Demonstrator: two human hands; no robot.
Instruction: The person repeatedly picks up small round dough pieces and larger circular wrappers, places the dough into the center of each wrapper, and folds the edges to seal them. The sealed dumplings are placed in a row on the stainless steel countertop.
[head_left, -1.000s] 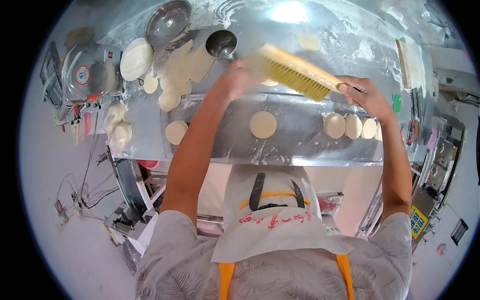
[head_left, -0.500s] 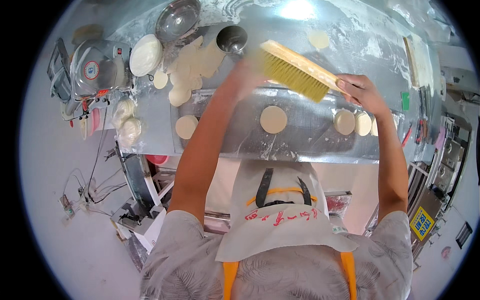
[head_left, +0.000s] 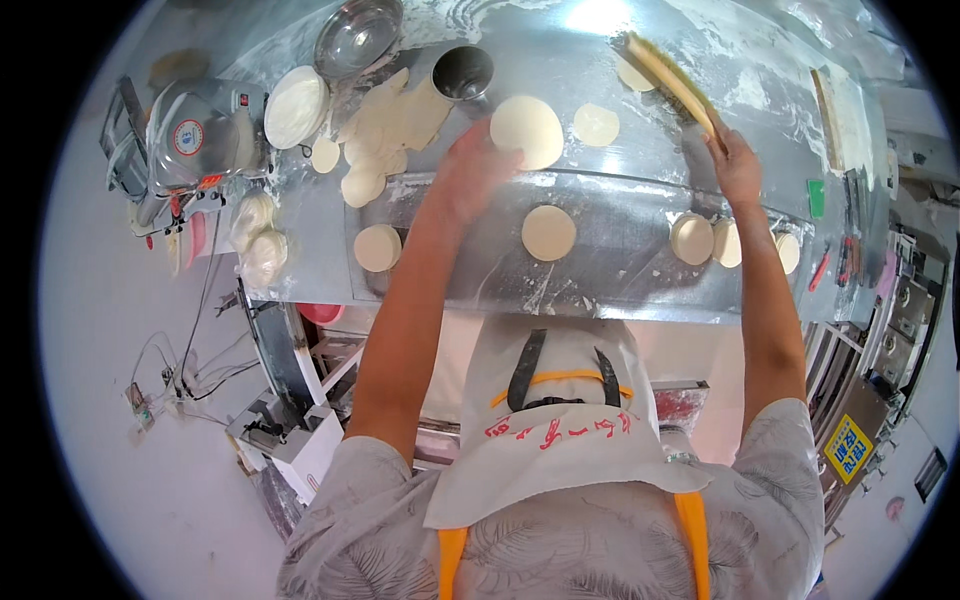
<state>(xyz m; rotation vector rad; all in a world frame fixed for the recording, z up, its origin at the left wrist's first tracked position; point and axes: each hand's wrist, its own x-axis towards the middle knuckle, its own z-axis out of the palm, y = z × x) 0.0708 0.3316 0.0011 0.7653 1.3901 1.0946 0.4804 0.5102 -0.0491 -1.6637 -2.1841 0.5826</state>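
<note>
My left hand, a little blurred, is closed on the left edge of a pale round dough wrapper, held up over the metal worktop. Another dough round lies flat just right of it. In my right hand is a wooden-handled bench brush, gripped by its near end and slanting away to the far left. Its bristles face away, above a further dough round that it partly covers. Nearer to me sit a dough stack in the middle, one at left and several at right.
Flattened dough scraps lie left of my left hand, below a steel cup and a metal bowl. A white round container and a machine with a clear cover stand further left. Tools line the right end.
The brush has swung away to the far right and turned, its bristles now facing away. My left hand now holds a dough wrapper up, and a dough round shows on the worktop beside it.
</note>
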